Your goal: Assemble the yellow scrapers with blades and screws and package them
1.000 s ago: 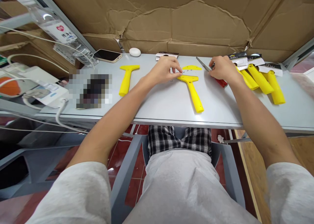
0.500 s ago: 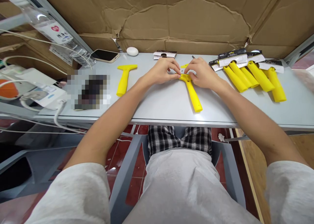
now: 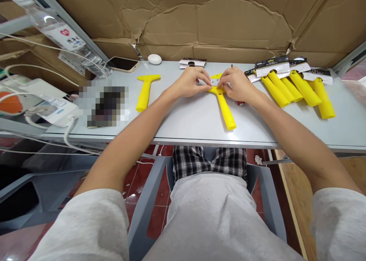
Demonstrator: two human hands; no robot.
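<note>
A yellow plastic scraper [image 3: 227, 112] lies on the table before me, its handle pointing towards me. Across its head sits a metal blade plate [image 3: 215, 82] with small holes. My left hand [image 3: 193, 82] is closed in a pinch at the left end of the head. At the plate's right end, the fingertips of my right hand [image 3: 236, 85] are bent together. A slim tool shows a dark tip above that hand and a red end [image 3: 241, 103] below it; its middle is hidden. Whether a small part is between the right fingertips I cannot tell.
Another yellow scraper handle [image 3: 144, 93] lies to the left. Several yellow scrapers with card sleeves [image 3: 304, 87] are piled at the right. Along the back are a folded card [image 3: 193, 63], a white oval case [image 3: 154, 59] and a phone [image 3: 122, 64]. A bottle [image 3: 64, 36] leans at the left.
My right hand has shifted slightly to the right, uncovering more of the blade plate. The tool's red end now shows under it. My left hand stays put.
</note>
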